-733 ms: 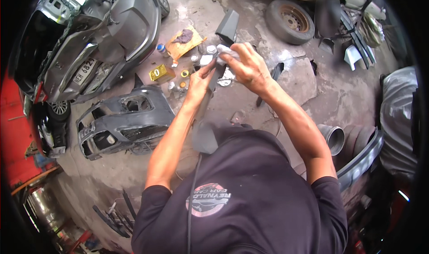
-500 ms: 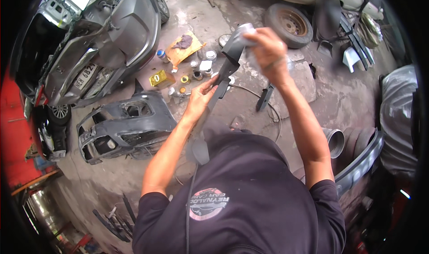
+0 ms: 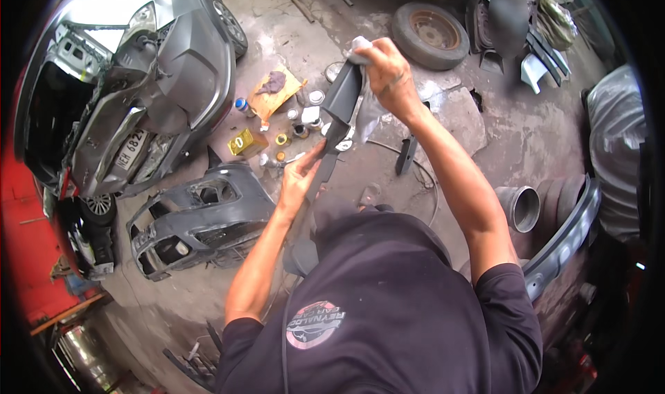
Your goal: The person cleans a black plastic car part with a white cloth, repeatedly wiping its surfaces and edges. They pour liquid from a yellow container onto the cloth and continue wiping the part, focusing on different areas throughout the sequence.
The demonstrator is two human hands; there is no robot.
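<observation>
Grey plastic trim piece (image 3: 337,120) sits pinched at its lower end in my left hand (image 3: 299,178), so I'd brace there firmly while my right hand (image 3: 389,72), fingers clenched around a pale rag (image 3: 357,48), rubs its top edge evenly.

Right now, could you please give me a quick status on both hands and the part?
Left hand grips the dark trim piece low. Right hand presses a rag on its top. Cans sit on the floor beyond, nothing blocking.

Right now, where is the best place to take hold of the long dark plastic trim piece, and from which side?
Probably the narrow lower end of the dark trim piece, from the left: it tapers there, and the left hand already steadies it. The right hand presses a pale cloth on the wide top.
</observation>
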